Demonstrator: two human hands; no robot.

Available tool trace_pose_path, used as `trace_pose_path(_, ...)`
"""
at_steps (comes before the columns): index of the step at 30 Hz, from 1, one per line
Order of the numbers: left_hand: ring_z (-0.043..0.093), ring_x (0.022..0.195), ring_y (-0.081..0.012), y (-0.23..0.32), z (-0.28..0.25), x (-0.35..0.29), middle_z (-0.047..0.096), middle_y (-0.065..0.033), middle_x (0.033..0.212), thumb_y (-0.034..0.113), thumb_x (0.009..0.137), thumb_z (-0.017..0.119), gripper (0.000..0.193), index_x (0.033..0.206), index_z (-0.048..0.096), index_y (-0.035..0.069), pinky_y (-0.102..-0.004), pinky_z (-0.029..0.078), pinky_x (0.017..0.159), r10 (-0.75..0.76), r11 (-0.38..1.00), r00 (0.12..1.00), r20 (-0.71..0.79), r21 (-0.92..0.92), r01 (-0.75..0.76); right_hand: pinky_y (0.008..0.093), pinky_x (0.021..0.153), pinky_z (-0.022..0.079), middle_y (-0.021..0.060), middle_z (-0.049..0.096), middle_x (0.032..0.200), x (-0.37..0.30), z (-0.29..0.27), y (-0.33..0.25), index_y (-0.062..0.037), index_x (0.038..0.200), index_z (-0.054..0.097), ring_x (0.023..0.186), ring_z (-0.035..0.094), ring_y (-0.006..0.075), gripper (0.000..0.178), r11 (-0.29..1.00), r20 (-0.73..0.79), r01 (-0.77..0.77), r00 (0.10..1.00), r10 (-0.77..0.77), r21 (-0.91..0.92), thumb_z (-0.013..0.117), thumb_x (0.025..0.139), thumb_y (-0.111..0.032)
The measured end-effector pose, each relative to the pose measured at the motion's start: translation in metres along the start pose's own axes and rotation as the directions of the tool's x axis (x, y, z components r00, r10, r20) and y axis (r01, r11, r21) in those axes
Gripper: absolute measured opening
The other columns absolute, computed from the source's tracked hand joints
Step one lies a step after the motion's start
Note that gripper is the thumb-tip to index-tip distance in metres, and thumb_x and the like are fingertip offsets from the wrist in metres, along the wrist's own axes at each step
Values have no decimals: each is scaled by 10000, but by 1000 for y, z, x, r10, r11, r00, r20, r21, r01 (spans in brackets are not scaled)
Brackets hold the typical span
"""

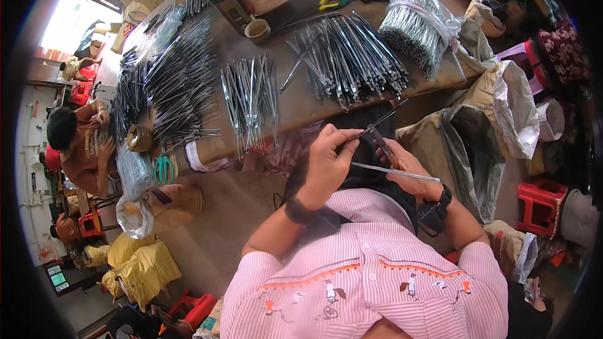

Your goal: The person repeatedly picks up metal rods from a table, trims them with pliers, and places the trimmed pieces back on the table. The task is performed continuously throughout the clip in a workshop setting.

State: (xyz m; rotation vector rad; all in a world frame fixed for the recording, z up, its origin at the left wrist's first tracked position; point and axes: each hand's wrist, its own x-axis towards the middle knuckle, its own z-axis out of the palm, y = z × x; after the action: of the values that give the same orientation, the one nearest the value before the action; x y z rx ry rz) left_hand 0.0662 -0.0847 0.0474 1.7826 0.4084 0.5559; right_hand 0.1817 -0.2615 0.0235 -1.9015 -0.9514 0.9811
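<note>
In front of my shirt, near the table's front edge, both hands work close together. My left hand [331, 158] is closed, thumb and finger pinching a thin dark metal rod [391, 113] that points up to the right. Curled fingers of my right hand [407, 168] close round a dark, narrow tool [379, 140]; its kind is hard to make out. A flat silvery metal strip [414, 175] crosses below, passing at my right fingers; whether they grip it is unclear. Just beyond lies a thick pile of metal rods [358, 56], with a smaller bunch of rods [250, 97] to its left.
On the table [292, 116] stand a flask [224, 1], a cup [257, 30], pliers [333, 4] and a plastic-wrapped rod bundle [418, 28]. Further left is a big rod heap [182, 81]. An open sack [468, 157] stands at right; a co-worker [85, 144] sits at left.
</note>
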Motion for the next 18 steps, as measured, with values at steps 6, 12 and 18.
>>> trace_pose_path(6, 483, 645, -137, 2, 0, 2, 485, -59, 737, -31, 832, 637, 149, 970, 687, -4, -251, 394, 582, -20, 1000, 1000, -21, 7, 20, 440, 834, 436, 158, 498, 1067, 2, -11, -5, -83, 1373, 384, 976, 520, 385, 695, 949, -53, 99, 991, -120, -298, 573, 705, -59)
trace_pose_path(12, 499, 662, -130, -2, 0, 1, 493, -62, 750, -30, 836, 632, 143, 969, 680, -11, -244, 409, 602, -45, 999, 999, -6, -14, 45, 418, 677, 472, 195, 581, 892, 6, -9, -6, -56, 1147, 573, 765, 571, 393, 419, 964, -216, 212, 946, -243, -159, 571, 727, -58)
trace_pose_path(18, 508, 681, -132, -10, 2, 1, 508, -52, 773, 7, 849, 635, 136, 977, 681, -3, -257, 417, 627, -114, 990, 993, 20, -80, 116, 441, 619, 466, 211, 583, 761, 5, -9, 2, -31, 943, 581, 686, 561, 415, 219, 975, -178, 161, 966, -187, -150, 558, 730, -79)
